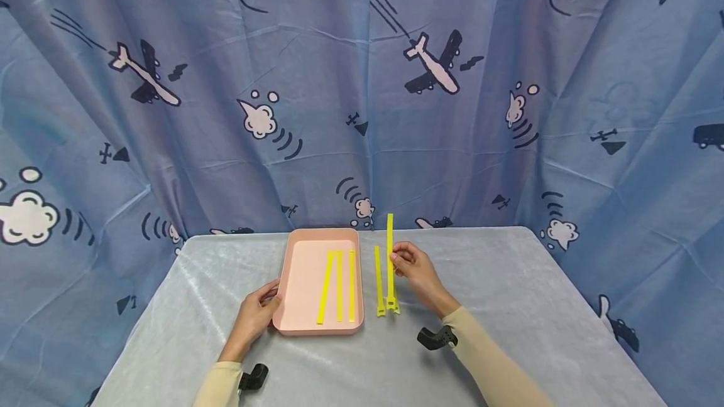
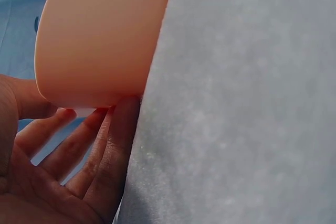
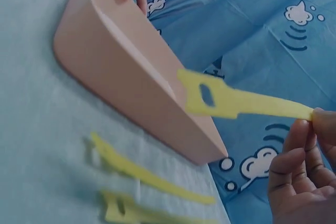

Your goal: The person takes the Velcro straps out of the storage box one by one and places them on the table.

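Observation:
My right hand [image 1: 417, 269] pinches a yellow hook-and-loop cable tie [image 1: 390, 237] between thumb and fingertips. The held tie is raised above the table, its slotted head [image 3: 207, 95] pointing away from the hand in the right wrist view. Two similar ties lie beneath it, one [image 3: 147, 174] nearer the tray and another [image 3: 152, 215] beside it. Several yellow ties [image 1: 339, 287] lie lengthwise in the right half of a pink tray [image 1: 300, 287]. At the tray's left side, my left hand [image 1: 256, 314] holds the edge, thumb at the rim and fingers against the outer wall.
A pale grey cloth covers the table [image 1: 498, 306]. Behind it hangs a blue curtain [image 1: 317, 174] printed with planes and clouds. Black wrist devices sit on the left [image 1: 253, 377] and right [image 1: 438, 338] forearms.

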`<state>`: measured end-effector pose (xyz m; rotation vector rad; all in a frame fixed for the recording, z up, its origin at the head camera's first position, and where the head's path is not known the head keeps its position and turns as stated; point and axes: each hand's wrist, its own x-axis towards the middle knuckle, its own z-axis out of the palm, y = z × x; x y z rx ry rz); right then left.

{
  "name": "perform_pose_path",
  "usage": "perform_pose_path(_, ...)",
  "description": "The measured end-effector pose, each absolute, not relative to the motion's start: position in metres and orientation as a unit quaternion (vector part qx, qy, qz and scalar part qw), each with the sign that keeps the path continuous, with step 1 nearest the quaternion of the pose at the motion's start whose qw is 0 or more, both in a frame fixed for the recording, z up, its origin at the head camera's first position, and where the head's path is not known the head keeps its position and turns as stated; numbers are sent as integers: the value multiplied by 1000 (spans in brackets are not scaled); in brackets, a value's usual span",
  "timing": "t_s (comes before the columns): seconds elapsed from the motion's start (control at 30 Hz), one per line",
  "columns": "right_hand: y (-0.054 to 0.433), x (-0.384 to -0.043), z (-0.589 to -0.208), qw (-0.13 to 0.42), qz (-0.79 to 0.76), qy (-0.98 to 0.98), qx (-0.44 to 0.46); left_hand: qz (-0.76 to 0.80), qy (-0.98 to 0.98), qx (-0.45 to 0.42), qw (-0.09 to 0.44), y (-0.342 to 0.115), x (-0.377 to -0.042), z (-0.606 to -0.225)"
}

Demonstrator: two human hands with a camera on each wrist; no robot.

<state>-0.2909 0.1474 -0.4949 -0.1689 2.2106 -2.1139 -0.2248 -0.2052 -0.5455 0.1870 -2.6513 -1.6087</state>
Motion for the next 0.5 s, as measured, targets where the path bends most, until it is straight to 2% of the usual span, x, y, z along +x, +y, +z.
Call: perform_pose_path(0.5, 184, -291, -513, 41, -649, 759, -18, -523, -850, 57, 18, -205, -225, -546)
